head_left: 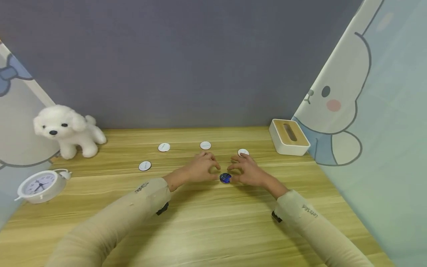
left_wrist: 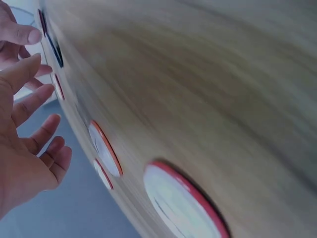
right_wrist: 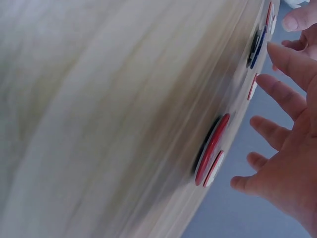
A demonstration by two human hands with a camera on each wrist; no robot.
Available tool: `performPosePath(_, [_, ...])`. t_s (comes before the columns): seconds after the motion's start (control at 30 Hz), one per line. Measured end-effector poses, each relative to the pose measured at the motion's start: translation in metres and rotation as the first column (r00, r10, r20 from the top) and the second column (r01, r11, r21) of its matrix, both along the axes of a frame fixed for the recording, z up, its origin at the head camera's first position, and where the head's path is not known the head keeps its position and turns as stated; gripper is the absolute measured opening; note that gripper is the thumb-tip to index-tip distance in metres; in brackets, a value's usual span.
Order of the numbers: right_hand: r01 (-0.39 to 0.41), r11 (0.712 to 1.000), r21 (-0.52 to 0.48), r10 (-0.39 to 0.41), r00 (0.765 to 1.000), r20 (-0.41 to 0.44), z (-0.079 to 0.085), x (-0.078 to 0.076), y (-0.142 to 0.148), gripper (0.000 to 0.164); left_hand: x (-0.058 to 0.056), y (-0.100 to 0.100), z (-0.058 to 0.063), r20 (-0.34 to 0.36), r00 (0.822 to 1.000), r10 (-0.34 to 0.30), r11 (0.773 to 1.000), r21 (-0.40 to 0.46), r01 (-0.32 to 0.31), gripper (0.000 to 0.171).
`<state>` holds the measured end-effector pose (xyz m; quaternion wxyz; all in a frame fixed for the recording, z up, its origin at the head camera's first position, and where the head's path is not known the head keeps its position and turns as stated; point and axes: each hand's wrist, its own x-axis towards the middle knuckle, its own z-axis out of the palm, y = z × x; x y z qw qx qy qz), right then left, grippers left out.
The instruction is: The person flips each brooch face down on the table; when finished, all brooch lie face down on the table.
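A blue patterned disc (head_left: pixel 225 178), flat and round like a badge, lies on the wooden table between the two hands. My left hand (head_left: pixel 202 167) is to its left, fingers spread and loosely bent, holding nothing. From the right, my right hand (head_left: pixel 248 171) hovers with its thumb overlapping the disc's edge in the head view; whether it touches I cannot tell. In the right wrist view its fingers are spread apart above the table. One white disc (head_left: pixel 243 151) sits just beyond the right fingertips. Another white disc (head_left: pixel 205 145) lies beyond the left hand.
Two more white discs, one (head_left: pixel 164 147) farther back and one (head_left: pixel 145 165) nearer, lie on the left. A plush white dog (head_left: pixel 73 129) and a white alarm clock (head_left: pixel 41 186) stand at far left. At back right is a white tissue box (head_left: pixel 289 137) with a wooden top.
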<state>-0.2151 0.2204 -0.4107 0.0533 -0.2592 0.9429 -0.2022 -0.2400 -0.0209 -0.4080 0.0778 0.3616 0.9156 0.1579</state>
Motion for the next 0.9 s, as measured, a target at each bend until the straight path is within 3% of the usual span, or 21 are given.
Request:
performPosePath(0.53, [-0.022, 0.999, 0.039, 0.021, 1.000, 0.015, -0.003, -0.003, -0.004, 0.036, -0.004, 0.018, -0.011, 0.005, 1.000, -0.024, 0.999, -0.032, 0.024, 0.040])
performPosePath(0.9, [-0.004, 1.000, -0.016, 0.005, 0.999, 0.046, -0.003, -0.002, -0.006, 0.030, -0.004, 0.020, -0.011, 0.007, 1.000, -0.017, 1.000, -0.014, 0.017, 0.036])
